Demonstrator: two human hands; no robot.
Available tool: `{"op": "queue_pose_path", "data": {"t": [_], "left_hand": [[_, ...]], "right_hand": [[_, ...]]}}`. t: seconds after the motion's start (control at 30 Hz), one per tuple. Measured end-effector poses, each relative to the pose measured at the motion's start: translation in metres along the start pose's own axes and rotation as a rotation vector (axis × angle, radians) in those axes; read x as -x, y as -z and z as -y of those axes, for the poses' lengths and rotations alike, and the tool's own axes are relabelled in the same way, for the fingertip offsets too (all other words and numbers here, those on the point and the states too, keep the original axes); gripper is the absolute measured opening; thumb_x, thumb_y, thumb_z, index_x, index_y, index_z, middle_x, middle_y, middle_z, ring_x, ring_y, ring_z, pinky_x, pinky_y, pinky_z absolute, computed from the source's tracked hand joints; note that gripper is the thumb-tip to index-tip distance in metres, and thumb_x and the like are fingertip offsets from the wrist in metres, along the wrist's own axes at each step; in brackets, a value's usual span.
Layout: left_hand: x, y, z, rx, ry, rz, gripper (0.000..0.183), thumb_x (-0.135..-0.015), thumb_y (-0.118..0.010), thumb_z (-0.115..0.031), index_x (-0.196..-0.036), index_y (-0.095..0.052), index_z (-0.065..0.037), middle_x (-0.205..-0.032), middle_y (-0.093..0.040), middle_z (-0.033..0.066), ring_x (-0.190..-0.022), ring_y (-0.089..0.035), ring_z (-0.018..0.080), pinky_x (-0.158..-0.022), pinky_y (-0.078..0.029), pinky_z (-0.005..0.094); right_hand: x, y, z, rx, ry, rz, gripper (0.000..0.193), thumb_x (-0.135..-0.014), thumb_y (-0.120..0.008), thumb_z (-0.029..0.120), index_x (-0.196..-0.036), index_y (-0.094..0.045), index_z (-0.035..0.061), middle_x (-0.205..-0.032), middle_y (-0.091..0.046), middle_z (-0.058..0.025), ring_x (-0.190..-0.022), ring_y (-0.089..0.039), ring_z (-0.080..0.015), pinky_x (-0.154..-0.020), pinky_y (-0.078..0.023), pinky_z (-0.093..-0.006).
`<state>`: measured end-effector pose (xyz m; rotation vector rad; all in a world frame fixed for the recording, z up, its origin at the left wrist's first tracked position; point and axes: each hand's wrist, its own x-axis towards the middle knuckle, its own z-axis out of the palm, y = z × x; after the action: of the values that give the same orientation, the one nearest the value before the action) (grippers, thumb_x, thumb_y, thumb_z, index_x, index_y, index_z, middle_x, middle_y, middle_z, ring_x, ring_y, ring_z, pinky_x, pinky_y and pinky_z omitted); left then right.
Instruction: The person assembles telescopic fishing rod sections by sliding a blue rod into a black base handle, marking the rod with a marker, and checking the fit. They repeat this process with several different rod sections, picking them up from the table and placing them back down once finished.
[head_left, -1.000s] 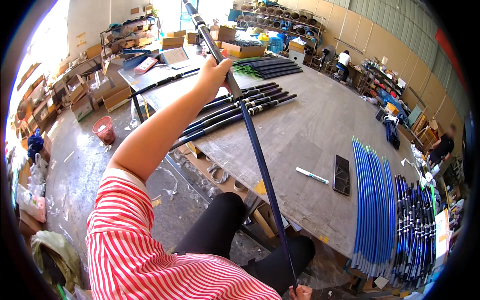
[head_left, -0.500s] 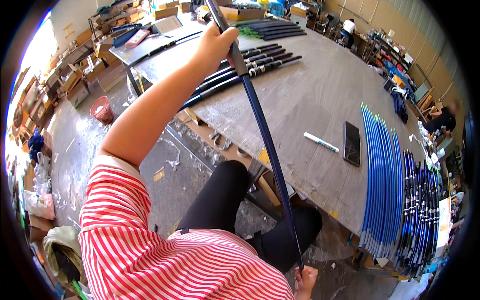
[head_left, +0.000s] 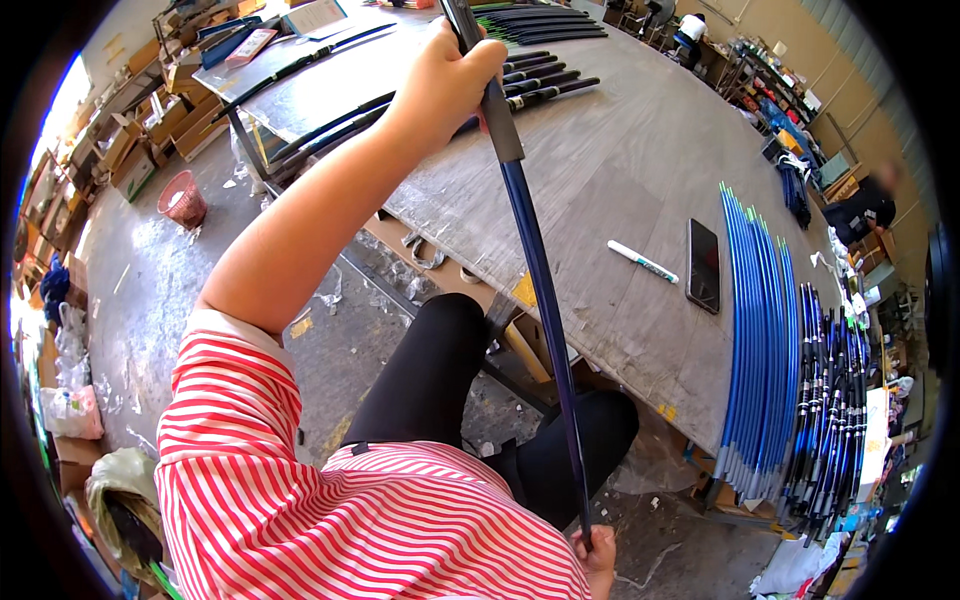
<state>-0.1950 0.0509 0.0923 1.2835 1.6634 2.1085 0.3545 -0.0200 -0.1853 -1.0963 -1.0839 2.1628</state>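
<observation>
A dark blue fishing rod (head_left: 541,275) slants across my front, from the upper middle down to the lower right. My left hand (head_left: 455,85) is raised at the top, its fingers wrapped round the rod's dark grey grip (head_left: 503,130). Low down beside my thigh, my right hand (head_left: 597,560) closes on the thin lower part of the rod. Between the two hands the shaft passes in front of the table edge and my knee. The rod's upper end runs out of the picture.
The wooden table (head_left: 620,180) carries a white marker (head_left: 642,262), a black phone (head_left: 703,266), blue rod blanks (head_left: 758,350) and black rods with fittings (head_left: 830,400). More dark rods (head_left: 545,80) lie behind my left hand. A red basket (head_left: 183,200) stands on the floor; two people are farther back.
My left hand and the rod's grip have shifted a little right; the lower end and my right hand have shifted slightly left. The whole view has tilted a bit. Both hands keep their hold.
</observation>
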Motion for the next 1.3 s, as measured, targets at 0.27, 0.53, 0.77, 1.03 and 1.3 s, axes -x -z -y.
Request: {"op": "queue_pose_path", "data": {"t": [0.27, 0.53, 0.77, 1.03, 1.3], "left_hand": [[0.014, 0.000, -0.011, 0.209, -0.019, 0.058, 0.029, -0.083, -0.054, -0.013, -0.103, -0.039, 0.001, -0.070, -0.051, 0.0063, -0.056, -0.052, 0.0124, -0.052, -0.047, 0.0235], [0.021, -0.001, -0.011, -0.001, -0.087, 0.005, 0.030, -0.084, -0.052, -0.013, -0.105, -0.037, 0.003, -0.071, -0.053, 0.0061, -0.055, -0.053, 0.0119, -0.052, -0.045, 0.0236], [0.047, -0.023, -0.014, 0.085, -0.196, 0.033, 0.027, -0.079, -0.056, -0.012, -0.098, -0.040, -0.003, -0.068, -0.050, 0.0037, -0.054, -0.051, 0.0096, -0.047, -0.043, 0.0241], [0.164, -0.079, -0.005, 0.246, 0.056, 0.836, 0.030, -0.074, -0.071, -0.015, -0.092, -0.049, -0.003, -0.075, -0.060, 0.0046, -0.070, -0.062, 0.0166, -0.062, -0.050, 0.0272], [0.219, -0.091, 0.041, 0.243, -0.005, 1.059, 0.032, -0.085, -0.058, -0.020, -0.106, -0.051, 0.002, -0.099, -0.056, 0.0177, -0.092, -0.056, 0.0331, -0.079, -0.045, 0.0361]], "right_hand": [[0.011, 0.031, -0.038, -0.072, -0.197, -0.213, 0.025, -0.084, -0.057, 0.027, -0.075, -0.058, 0.0041, -0.058, -0.050, -0.0026, -0.048, -0.042, -0.0095, -0.044, -0.032, -0.0273], [0.016, 0.093, -0.059, 0.109, -0.013, 0.016, 0.035, -0.080, -0.064, 0.036, -0.079, -0.061, 0.0011, -0.054, -0.051, -0.0048, -0.040, -0.039, -0.0089, -0.040, -0.031, -0.0232], [-0.021, 0.001, -0.015, -0.232, -0.024, 0.072, 0.048, -0.081, -0.058, 0.046, -0.095, -0.060, 0.0008, -0.063, -0.057, -0.0106, -0.050, -0.047, -0.0145, -0.048, -0.039, -0.0249], [-0.098, -0.094, 0.029, -0.460, 0.192, 0.094, 0.059, -0.081, -0.046, 0.060, -0.099, -0.060, 0.0056, -0.082, -0.061, -0.0129, -0.064, -0.056, -0.0231, -0.053, -0.046, -0.0312], [-0.105, -0.139, 0.070, -0.012, 0.518, 0.030, 0.055, -0.079, -0.054, 0.051, -0.092, -0.059, -0.0025, -0.062, -0.054, -0.0078, -0.045, -0.045, -0.0147, -0.040, -0.034, -0.0245]]}}
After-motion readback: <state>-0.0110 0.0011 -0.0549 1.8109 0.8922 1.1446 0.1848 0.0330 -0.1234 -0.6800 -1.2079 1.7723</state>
